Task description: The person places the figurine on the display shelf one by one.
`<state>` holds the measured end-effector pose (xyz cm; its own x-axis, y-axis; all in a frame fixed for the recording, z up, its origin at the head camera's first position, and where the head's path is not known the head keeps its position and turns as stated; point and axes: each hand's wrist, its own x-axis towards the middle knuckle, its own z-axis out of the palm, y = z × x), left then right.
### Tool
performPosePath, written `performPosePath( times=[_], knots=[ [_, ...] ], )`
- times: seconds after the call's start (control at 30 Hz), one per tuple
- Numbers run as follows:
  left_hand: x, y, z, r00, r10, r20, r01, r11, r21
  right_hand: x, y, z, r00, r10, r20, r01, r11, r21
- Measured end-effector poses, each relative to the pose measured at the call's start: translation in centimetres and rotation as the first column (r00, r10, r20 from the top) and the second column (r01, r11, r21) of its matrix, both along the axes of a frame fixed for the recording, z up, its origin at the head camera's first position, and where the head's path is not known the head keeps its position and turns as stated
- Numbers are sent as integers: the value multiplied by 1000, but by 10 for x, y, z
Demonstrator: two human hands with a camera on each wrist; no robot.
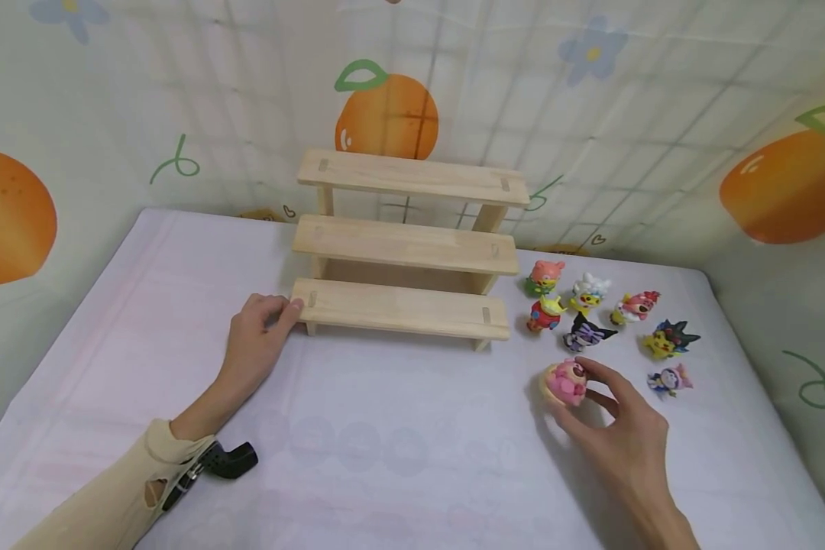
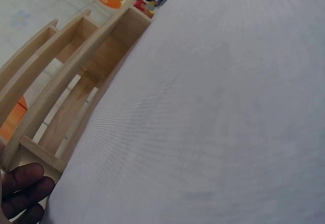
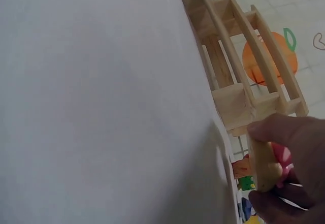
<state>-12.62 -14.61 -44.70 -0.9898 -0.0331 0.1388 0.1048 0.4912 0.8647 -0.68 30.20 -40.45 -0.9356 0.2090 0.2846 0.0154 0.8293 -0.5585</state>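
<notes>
Soft printed fabric hangs behind my table, a pale grid pattern dotted with big oranges and small blue flowers. Over the table lies a smooth, faintly pink-white cloth with a fine weave that shows up close in the wrist views.

At the back stands a three-step display riser of light, unfinished wood, flat planks stepping upward on short square legs. My left hand rests on the cloth at the riser's left end, fingers loosely curled, the thumb and fingertips touching the end of the lowest plank; I cannot tell whether they truly grip it. A cream sleeve covers that forearm.

My right hand is to the right of the riser, thumb and fingers pinching a round pink figurine with a tan base, which sits on the cloth in front of the other toys. Just behind it stands a cluster of small glossy cartoon figurines, brightly coloured in yellow, red, black and purple, near the riser's right end.
</notes>
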Motion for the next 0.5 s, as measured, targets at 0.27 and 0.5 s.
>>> performPosePath(
  times=[0.27, 0.5],
  knots=[
    [1, 0, 0, 1000, -2, 5, 2, 1000, 7, -3, -15, 10, 996, 50, -80, -52, 998, -29],
    [0, 1, 1, 1000, 2, -3, -2, 1000, 4, -9, -25, 14, 984, 94, -151, -103, 993, -52]
  ],
)
